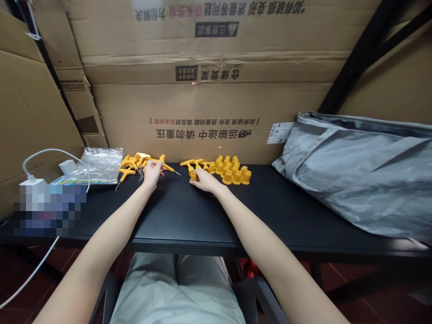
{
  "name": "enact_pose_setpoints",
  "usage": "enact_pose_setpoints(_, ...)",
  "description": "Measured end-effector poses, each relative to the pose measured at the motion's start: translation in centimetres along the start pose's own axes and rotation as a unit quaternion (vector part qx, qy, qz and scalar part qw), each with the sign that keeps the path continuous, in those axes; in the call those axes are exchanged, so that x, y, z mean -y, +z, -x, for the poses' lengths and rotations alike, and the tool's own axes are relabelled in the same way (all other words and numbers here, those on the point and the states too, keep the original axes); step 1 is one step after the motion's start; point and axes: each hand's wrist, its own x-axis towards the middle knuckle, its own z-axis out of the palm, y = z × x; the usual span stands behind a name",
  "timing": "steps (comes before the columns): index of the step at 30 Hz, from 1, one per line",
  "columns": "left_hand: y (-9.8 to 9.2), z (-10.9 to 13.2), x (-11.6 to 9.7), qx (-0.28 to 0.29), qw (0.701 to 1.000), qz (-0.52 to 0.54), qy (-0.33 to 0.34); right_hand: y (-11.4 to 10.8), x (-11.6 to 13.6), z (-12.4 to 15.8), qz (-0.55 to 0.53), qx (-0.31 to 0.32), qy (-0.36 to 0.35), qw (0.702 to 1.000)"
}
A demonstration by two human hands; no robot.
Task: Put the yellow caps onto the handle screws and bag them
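Yellow corkscrew (168,167) is pinched in our left hand (153,172), near the back of the black table (189,220), with its metal spiral (177,173) pointing to the right. Our right hand (203,180) grasps one yellow sleeve (193,176) (we see only a part of it), near the standing sleeves (236,177).

Both bare arms (113,234) reach forward, the left fingers (158,165) pinched, the right fingers (198,173) curled in a grip.
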Motion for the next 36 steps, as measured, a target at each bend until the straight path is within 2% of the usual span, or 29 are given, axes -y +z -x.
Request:
enact_pose_setpoints(5, -0.1, -0.1, -0.2, 0.014, 0.996, 0.052, -0.071, -0.3, -0.1, -0.1, 0.039, -0.022, 0.007, 0.999)
enact_pose_setpoints(9, -0.2, 0.0, -0.3, 0.020, 0.991, 0.094, -0.093, -0.3, -0.1, -0.1, 0.049, -0.033, 0.004, 0.998)
enact_pose_setpoints(16, 0.0, 0.1, -0.3, 0.015, 0.981, 0.139, -0.138, -0.1, 0.1, -0.2, 0.020, -0.066, -0.055, 0.996)
enact_pose_setpoints(20, 0.0, 0.1, -0.2, 0.037, 0.981, 0.125, -0.143, -0.1, 0.2, -0.1, 0.010, -0.095, -0.098, 0.991)
enact_pose_setpoints(25, -0.3, -0.2, 0.4, 0.078, 0.993, -0.004, -0.086, -0.1, 0.0, 0.0, 0.029, -0.112, -0.070, 0.991)
enact_pose_setpoints(28, -0.6, -0.5, 1.2, 0.097, 0.989, -0.089, -0.063, -0.2, -0.3, 0.0, 0.040, -0.105, -0.044, 0.993)
enact_pose_setpoints(32, -1.0, -1.0, 2.5, 0.138, 0.977, -0.164, 0.002, -0.2, -0.4, 0.0, 0.048, -0.092, -0.042, 0.994)
enact_pose_setpoints(36, -1.3, -1.3, 3.4, 0.190, 0.947, -0.244, 0.086, -0.3, -0.5, 0.0, 0.050, -0.092, -0.039, 0.994)
